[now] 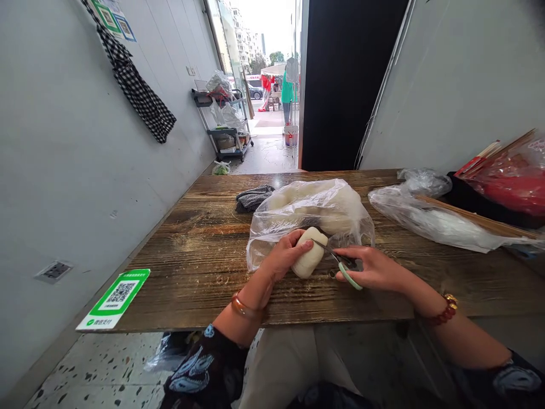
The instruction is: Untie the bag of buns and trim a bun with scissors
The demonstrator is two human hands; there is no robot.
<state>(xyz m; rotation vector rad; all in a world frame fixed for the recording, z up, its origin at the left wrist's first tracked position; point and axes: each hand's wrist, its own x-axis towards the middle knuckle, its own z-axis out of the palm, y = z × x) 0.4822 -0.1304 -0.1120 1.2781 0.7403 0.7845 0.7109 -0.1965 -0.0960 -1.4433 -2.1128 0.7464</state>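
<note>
Head view: gripping a pale, rounded bun [310, 259] in the left hand [284, 257], laying the thumb along its upper left side. Holding it over the near half of a wooden table [191, 244], leaving any contact with the tabletop unclear. Closing the right hand [371, 267] around green-handled scissors [349, 277], pointing the blades leftward and bringing the tips to the bun's upper part, leaving any depth of cut unclear. Working just in front of a clear plastic bag [263, 238] holding more pale, rounded pieces [340, 200]. Facing a dark grey cloth [254, 197] lying at the bag's far left edge. Wearing an amber-coloured bangle [244, 307] on the left wrist and a red beaded bracelet [447, 310] on the right. Working between a green-and-white QR card [114, 299] at the table's near left corner and a red plastic-wrapped bundle [522, 190] at the far right.
</note>
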